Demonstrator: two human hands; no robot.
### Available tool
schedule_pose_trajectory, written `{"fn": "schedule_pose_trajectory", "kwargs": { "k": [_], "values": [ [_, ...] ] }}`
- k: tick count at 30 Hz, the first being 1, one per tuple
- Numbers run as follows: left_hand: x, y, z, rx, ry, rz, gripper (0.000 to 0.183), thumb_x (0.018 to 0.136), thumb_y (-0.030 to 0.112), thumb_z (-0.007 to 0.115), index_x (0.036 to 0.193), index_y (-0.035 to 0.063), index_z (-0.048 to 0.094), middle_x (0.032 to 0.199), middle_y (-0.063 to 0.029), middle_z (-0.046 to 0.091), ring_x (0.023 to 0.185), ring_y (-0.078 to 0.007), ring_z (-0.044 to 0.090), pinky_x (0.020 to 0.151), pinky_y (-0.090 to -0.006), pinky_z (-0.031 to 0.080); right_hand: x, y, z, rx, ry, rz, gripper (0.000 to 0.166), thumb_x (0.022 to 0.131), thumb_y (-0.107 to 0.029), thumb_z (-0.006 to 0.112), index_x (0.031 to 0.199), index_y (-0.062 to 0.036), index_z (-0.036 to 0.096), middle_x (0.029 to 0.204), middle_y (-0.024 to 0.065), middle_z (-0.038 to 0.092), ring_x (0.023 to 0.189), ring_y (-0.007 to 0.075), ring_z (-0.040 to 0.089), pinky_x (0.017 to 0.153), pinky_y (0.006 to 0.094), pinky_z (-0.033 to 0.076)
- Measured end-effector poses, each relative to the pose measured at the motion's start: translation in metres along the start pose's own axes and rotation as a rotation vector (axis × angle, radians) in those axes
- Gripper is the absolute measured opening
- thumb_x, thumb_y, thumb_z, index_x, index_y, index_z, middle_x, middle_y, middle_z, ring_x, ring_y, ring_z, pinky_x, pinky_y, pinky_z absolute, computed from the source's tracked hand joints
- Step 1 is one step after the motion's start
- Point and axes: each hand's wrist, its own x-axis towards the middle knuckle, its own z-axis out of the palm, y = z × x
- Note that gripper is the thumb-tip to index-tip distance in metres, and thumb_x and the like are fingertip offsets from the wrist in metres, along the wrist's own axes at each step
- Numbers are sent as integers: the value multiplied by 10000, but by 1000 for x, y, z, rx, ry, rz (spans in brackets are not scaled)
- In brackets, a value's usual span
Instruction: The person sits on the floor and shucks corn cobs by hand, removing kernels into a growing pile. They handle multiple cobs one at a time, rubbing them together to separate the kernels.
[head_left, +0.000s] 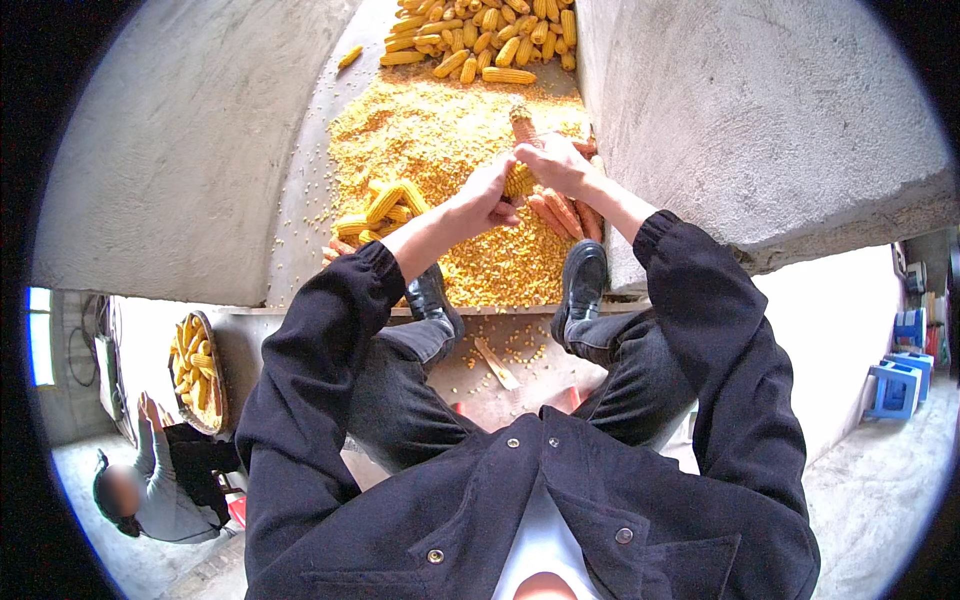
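My left hand (486, 191) is closed around an ear of corn (519, 182) whose yellow kernels show between my hands. In my right hand (553, 161) is a bare reddish corn cob (524, 124), its end pointing away from me, close against the yellow ear. Below both hands spreads a thick layer of loose corn kernels (420, 135). Several stripped reddish cobs (562, 212) lie beside my right wrist. A small heap of unshelled yellow ears (384, 204) rests on the kernels to the left of my left hand.
A large pile of corn ears (480, 37) lies at the far end, between concrete walls (750, 127). My shoes (583, 277) rest at the near edge. At left, another person (161, 487) sits near a basket of corn (220, 375). Blue stools (894, 388) stand at far right.
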Motion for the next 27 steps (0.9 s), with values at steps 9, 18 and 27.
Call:
{"fn": "schedule_pose_trajectory", "kwargs": {
  "k": [9, 18, 27],
  "values": [
    [12, -9, 20, 284, -23, 120, 459, 998, 567, 404, 984, 125, 527, 656, 0, 449, 511, -111, 452, 461, -346, 553, 14, 66, 40, 55, 241, 414, 300, 915, -300, 547, 1000, -26, 635, 829, 194, 657, 820, 326, 629, 715, 406, 487],
    [9, 13, 4, 4, 135, -14, 351, 1005, 499, 363, 884, 175, 426, 555, 33, 333, 440, -117, 344, 451, -336, 437, -3, 2, -20, 702, 138, 343, 457, 883, -403, 523, 986, 12, 686, 899, 164, 693, 767, 212, 666, 706, 371, 525],
    [10, 4, 1, 13, 63, -22, 374, 1015, 539, 298, 925, 189, 394, 543, 34, 268, 422, -111, 292, 414, -326, 388, 10, 14, 24, 28, 256, 209, 452, 897, -411, 574, 1089, -6, 633, 944, 249, 661, 834, 323, 649, 684, 438, 512]
  ]
}}
